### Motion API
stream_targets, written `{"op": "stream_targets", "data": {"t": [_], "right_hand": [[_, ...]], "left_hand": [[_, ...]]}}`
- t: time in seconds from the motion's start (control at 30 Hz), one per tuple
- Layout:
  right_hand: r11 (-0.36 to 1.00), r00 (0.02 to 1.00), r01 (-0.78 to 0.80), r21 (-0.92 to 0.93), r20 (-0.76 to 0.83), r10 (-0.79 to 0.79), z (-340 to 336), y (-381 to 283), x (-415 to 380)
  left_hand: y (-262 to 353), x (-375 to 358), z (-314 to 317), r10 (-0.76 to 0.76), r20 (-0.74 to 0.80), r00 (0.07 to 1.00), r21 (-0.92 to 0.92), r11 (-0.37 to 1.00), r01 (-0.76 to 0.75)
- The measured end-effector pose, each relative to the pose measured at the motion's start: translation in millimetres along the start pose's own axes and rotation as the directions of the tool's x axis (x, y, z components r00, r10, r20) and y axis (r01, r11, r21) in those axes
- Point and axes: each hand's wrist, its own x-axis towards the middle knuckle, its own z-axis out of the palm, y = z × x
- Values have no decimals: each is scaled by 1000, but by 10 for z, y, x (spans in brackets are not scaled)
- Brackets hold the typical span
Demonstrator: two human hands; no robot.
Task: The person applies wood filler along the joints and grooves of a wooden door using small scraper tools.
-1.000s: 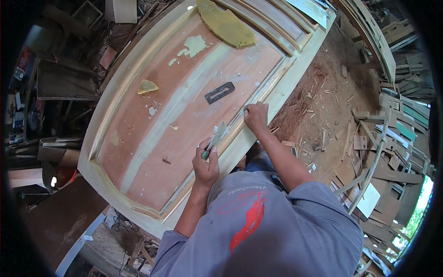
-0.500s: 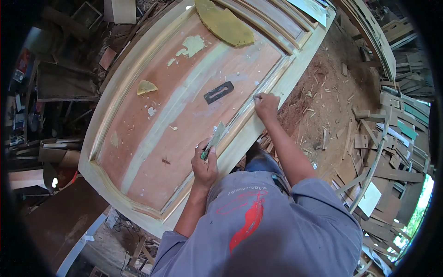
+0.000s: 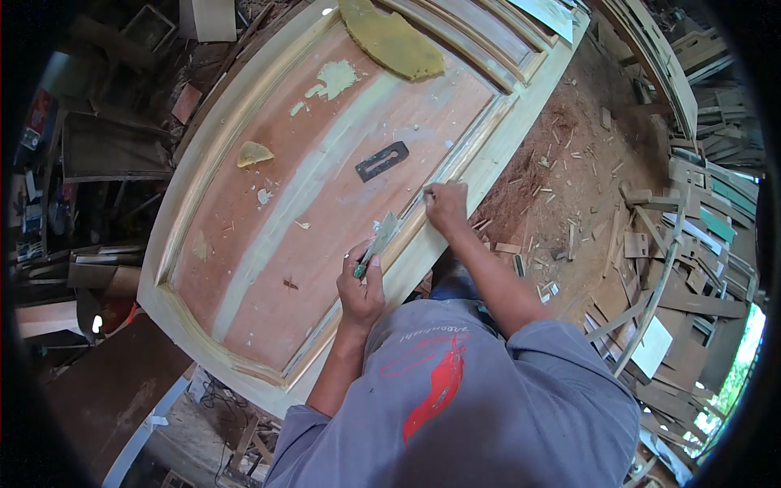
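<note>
A wooden door panel [image 3: 309, 268] with pale filler streaks lies in front of me. My left hand [image 3: 360, 285] grips a putty knife [image 3: 383, 236] with a green handle, its blade over the panel's near moulding. Farther along the same moulding [image 3: 464, 150], my right hand [image 3: 446, 207] is closed with its fingertips at the groove; what it holds, if anything, is too small to make out. Between the streak and the groove lies a dark slotted metal plate [image 3: 381, 162]. Yellowish pieces, one large [image 3: 392, 41] and one small [image 3: 255, 154], rest on the panel.
Wood scraps and a leaning frame [image 3: 663, 285] are piled at the right. Shavings litter the dirt floor [image 3: 561, 179]. A brown board [image 3: 114, 390] stands at the lower left, and dark shelving [image 3: 114, 146] is at the left.
My right hand has slid along the moulding toward my left hand, down and to the left. My left hand keeps the putty knife in nearly the same place.
</note>
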Motion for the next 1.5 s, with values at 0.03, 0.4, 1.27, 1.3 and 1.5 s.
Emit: {"op": "stream_targets", "data": {"t": [0.03, 0.4, 1.27, 1.3, 1.5], "right_hand": [[1000, 1000, 17, 24, 16, -17, 2, -108, -89], [990, 988, -137, -35, 65, 139, -120, 75, 28], [993, 976, -23, 120, 218, -3, -59, -187, -166], [987, 968, -64, 146, 248, 26, -49, -177, -172], [961, 970, -243, 131, 31, 241, -289, 417, 406]], "left_hand": [[14, 1, -3, -33, 18, 999, -15, 999, 33], [1, -4, 29, -46, 23, 999, -22, 999, 47], [28, -3, 113, -52, 46, 998, -29, 998, 53], [15, -5, 104, -31, 39, 999, -21, 999, 32], [9, -40, 52, -18, 15, 1000, -1, 1000, 18]]}}
